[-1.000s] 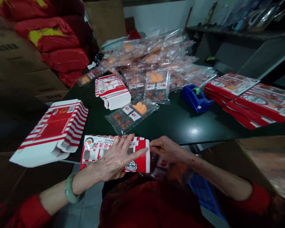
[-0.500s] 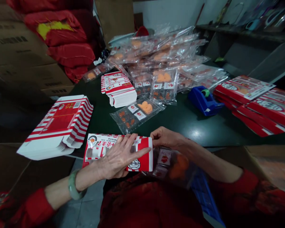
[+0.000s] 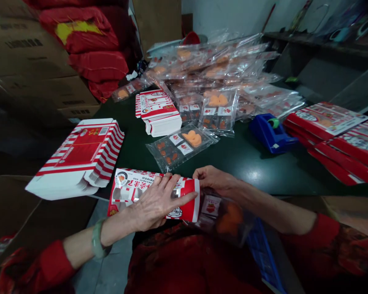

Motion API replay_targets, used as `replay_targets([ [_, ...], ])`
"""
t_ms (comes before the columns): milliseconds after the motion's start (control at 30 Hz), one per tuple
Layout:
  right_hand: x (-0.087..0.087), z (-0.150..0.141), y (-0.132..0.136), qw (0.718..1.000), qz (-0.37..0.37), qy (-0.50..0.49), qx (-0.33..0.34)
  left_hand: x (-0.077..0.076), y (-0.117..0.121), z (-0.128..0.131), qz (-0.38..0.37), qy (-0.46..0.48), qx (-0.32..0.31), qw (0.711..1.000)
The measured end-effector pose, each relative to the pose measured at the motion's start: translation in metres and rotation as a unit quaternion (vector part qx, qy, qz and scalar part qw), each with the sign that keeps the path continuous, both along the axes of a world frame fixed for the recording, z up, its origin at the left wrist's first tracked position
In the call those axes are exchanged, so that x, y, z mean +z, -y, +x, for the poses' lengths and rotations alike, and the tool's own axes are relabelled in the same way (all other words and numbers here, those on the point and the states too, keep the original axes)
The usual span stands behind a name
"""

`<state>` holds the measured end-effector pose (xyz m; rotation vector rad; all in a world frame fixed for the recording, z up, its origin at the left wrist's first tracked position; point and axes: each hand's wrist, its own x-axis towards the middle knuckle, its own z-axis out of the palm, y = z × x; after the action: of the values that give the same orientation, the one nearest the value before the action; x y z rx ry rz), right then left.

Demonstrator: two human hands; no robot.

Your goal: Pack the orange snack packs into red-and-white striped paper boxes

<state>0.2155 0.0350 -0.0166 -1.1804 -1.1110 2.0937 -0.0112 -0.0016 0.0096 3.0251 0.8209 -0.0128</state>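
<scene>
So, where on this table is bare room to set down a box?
Bare green tabletop lies between the blue tape dispenser and the right hand. A smaller patch lies beside the striped cartons. Farther back, plastic bags crowd.

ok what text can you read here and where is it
"RIVED", upside down, on the red-and-white carton under the left hand
Its large Chinese characters: too blurred to read
Black print on the cardboard boxes: too blurred
Small print on the flat red cartons: too small

Dark green table [image 3: 257, 173] | flattened red-striped cartons [image 3: 79, 157]; clear bags of orange pieces [image 3: 180, 147]; blue tape dispenser [image 3: 271, 132]
</scene>
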Motion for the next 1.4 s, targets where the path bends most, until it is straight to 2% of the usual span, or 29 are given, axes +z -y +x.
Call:
replay_targets([
  [67, 0.015, 0.004, -0.012, 0.998, -0.002, -0.024, 0.050, 0.005, -0.004, 0.004, -0.031, 0.067, 0.053, 0.996],
  [167, 0.032, 0.003, -0.034, 0.990, 0.073, -0.039, 0.116, 0.006, -0.017, 0.018, -0.073, 0.146, 0.123, 0.979],
  [267, 0.032, -0.007, -0.055, 0.984, 0.150, 0.011, 0.093, -0.005, -0.033, 0.031, -0.112, 0.183, 0.168, 0.962],
  [367, 0.020, -0.015, -0.070, 0.985, 0.167, 0.033, 0.041, -0.018, -0.044, 0.037, -0.145, 0.223, 0.204, 0.942],
  [467, 0.018, -0.014, -0.076, 0.982, 0.188, 0.032, -0.010, -0.021, -0.047, 0.036, -0.169, 0.231, 0.186, 0.940],
  [633, 0.031, -0.011, -0.081, 0.962, 0.257, 0.038, -0.088, -0.013, -0.040, 0.033, -0.211, 0.264, 0.119, 0.934],
  [733, 0.028, -0.018, -0.083, 0.955, 0.266, 0.098, -0.091, -0.008, -0.037, 0.034, -0.211, 0.204, 0.050, 0.955],
  [867, 0.017, -0.033, -0.088, 0.955, 0.246, 0.135, -0.093, -0.002, -0.034, 0.042, -0.174, 0.061, -0.039, 0.982],
  [1000, 0.022, -0.042, -0.097, 0.955, 0.223, 0.152, -0.120, 0.003, -0.032, 0.052, -0.166, -0.022, -0.063, 0.984],
  [1100, 0.038, -0.017, -0.091, 0.945, 0.250, 0.169, -0.129, 0.004, -0.033, 0.054, -0.164, -0.031, -0.059, 0.984],
  [1133, 0.043, 0.000, -0.080, 0.931, 0.280, 0.187, -0.138, 0.004, -0.033, 0.053, -0.161, -0.030, -0.056, 0.985],
  [1167, 0.046, 0.019, -0.065, 0.905, 0.331, 0.213, -0.160, 0.003, -0.034, 0.053, -0.157, -0.028, -0.056, 0.986],
  [1200, 0.045, 0.041, -0.045, 0.865, 0.382, 0.249, -0.210, 0.003, -0.034, 0.053, -0.154, -0.022, -0.057, 0.986],
  [1233, 0.042, 0.062, -0.020, 0.814, 0.420, 0.298, -0.270, 0.002, -0.035, 0.052, -0.151, -0.014, -0.059, 0.987],
  [1300, 0.022, 0.098, 0.038, 0.681, 0.428, 0.407, -0.432, 0.001, -0.035, 0.052, -0.155, 0.004, -0.066, 0.986],
  [1333, 0.006, 0.111, 0.067, 0.646, 0.397, 0.440, -0.481, 0.001, -0.036, 0.053, -0.160, 0.012, -0.069, 0.985],
  [1367, -0.012, 0.119, 0.093, 0.638, 0.355, 0.453, -0.511, 0.001, -0.036, 0.053, -0.166, 0.017, -0.071, 0.983],
  [1400, -0.031, 0.121, 0.114, 0.662, 0.306, 0.444, -0.521, 0.001, -0.036, 0.053, -0.171, 0.020, -0.072, 0.983],
])
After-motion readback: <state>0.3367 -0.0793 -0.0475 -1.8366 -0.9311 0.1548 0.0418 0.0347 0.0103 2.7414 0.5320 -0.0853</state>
